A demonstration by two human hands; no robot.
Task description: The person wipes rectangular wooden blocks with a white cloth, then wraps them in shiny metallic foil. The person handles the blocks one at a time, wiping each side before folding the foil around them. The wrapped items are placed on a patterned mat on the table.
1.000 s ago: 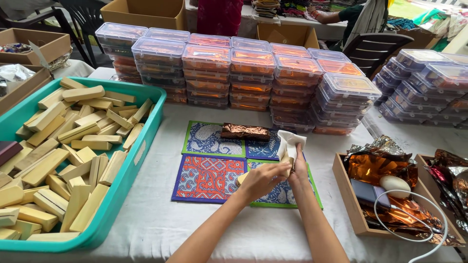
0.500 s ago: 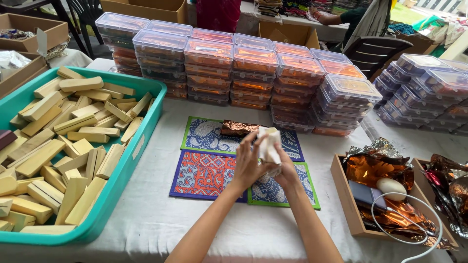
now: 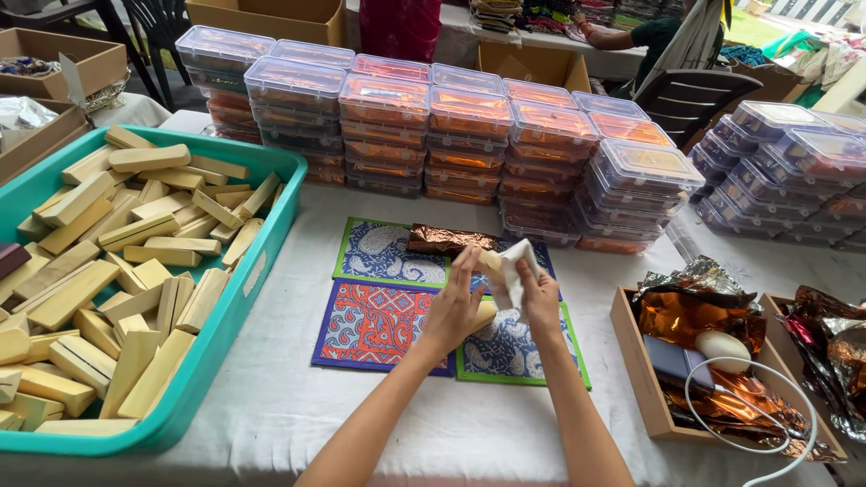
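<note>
Gripping a pale bar (image 3: 488,262), left hand (image 3: 454,307) closed, right hand (image 3: 539,290) clutching white cloth (image 3: 516,267)

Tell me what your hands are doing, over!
Left hand grips a pale wooden block. Right hand rubs it with a white cloth. Above patterned mats; nothing blocking.

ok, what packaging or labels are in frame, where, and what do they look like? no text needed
Clear lidded containers: stacked rows at table back, orange contents.
More clear containers: stacked far right.
Cardboard boxes: behind the stacks, brown.
Teal tray: left, with a small white label on its side.
Open brown box: right, holding copper foil.
Left hand and right hand: holding white cloth.
</note>
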